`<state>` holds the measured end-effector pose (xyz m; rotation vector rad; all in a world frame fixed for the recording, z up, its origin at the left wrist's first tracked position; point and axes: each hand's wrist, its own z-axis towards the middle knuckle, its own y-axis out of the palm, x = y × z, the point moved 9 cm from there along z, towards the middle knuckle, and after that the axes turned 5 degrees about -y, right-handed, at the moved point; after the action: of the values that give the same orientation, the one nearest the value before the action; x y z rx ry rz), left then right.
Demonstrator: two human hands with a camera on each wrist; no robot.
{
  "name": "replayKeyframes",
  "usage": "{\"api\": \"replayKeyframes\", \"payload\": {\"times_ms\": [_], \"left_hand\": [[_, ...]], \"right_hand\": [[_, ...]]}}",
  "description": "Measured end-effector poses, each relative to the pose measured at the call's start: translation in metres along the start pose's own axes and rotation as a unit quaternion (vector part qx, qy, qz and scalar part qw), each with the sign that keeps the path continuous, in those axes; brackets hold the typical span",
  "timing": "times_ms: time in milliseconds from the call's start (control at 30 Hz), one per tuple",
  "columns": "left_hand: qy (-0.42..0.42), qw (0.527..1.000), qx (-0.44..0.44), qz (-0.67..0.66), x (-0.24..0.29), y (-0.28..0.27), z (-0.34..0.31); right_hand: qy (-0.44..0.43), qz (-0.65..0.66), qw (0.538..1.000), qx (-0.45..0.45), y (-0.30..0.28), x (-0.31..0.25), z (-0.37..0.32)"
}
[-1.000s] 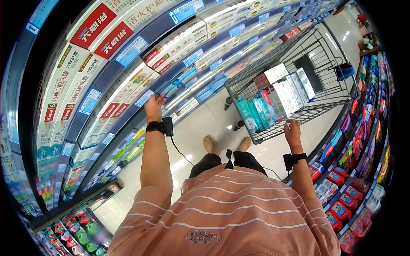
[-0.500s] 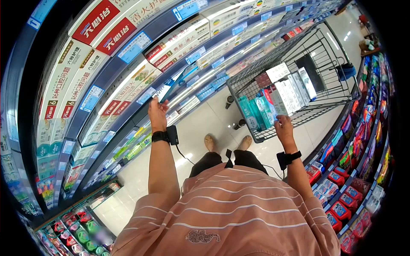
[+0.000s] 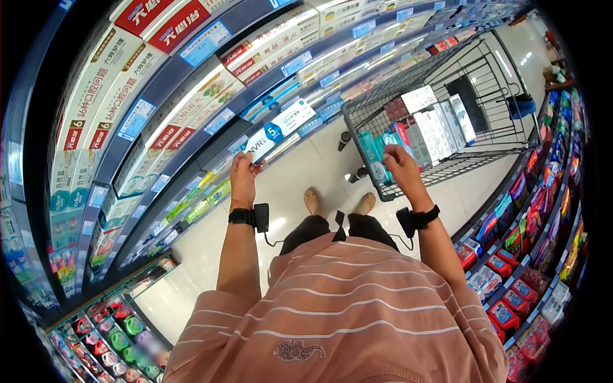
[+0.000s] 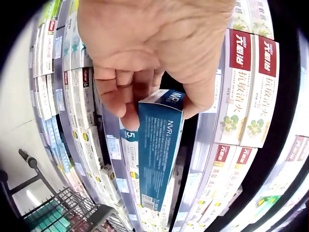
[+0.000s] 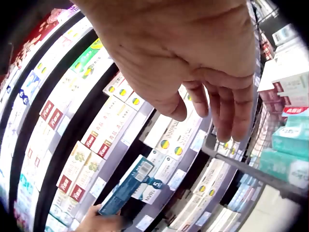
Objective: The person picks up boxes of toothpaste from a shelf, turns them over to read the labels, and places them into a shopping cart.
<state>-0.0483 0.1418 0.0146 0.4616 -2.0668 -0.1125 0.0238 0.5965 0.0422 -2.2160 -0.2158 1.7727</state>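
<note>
A long blue and white toothpaste box marked NVR (image 3: 281, 131) is pinched at one end between the thumb and fingers of my left hand (image 3: 242, 179). In the left wrist view the blue side of the toothpaste box (image 4: 159, 154) faces the camera, its far end angled down in front of the shelves. My right hand (image 3: 403, 169) hovers over the near side of the shopping cart (image 3: 367, 108), holding nothing. Its fingers hang loosely bent in the right wrist view, where the hand (image 5: 183, 53) is close above the cart's rim.
Inside the cart lie teal packs (image 3: 370, 147) and several white boxes (image 3: 431, 137). Shelves of toothpaste boxes (image 3: 118, 70) with blue price tags curve along the left. Red packs (image 3: 504, 265) and colourful bags fill shelving at the right. Tiled floor (image 3: 287, 191) lies between.
My left hand has drawn the toothpaste box off the shelf, out toward the aisle. The right hand has moved left and up, from the cart's side to over its near end.
</note>
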Motion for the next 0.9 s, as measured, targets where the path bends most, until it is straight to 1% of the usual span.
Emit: {"api": "replayKeyframes", "payload": {"times_ms": [100,200,300,467,700,800,900], "left_hand": [[-0.007,1.000,-0.022,0.014,0.004,0.015,-0.018],[-0.009,0.999,-0.046,0.028,0.004,0.027,-0.031],[0.000,0.995,-0.087,0.054,0.008,0.045,-0.047],[-0.010,0.991,-0.118,0.059,0.004,0.058,-0.062],[-0.016,0.989,-0.128,0.073,0.002,0.066,-0.070],[-0.007,0.987,-0.135,0.086,0.013,0.082,-0.081],[-0.023,0.986,-0.146,0.080,0.010,0.085,-0.081]], "right_hand": [[0.063,0.103,0.991,-0.058,0.033,-0.040,0.007],[0.079,0.169,0.980,-0.072,0.058,-0.061,0.016],[0.105,0.246,0.962,-0.061,0.073,-0.073,0.020],[0.122,0.284,0.945,-0.109,0.086,-0.078,0.020],[0.128,0.293,0.942,-0.104,0.077,-0.074,0.006],[0.122,0.301,0.940,-0.099,0.072,-0.072,0.003],[0.127,0.308,0.939,-0.089,0.068,-0.067,-0.003]]}}
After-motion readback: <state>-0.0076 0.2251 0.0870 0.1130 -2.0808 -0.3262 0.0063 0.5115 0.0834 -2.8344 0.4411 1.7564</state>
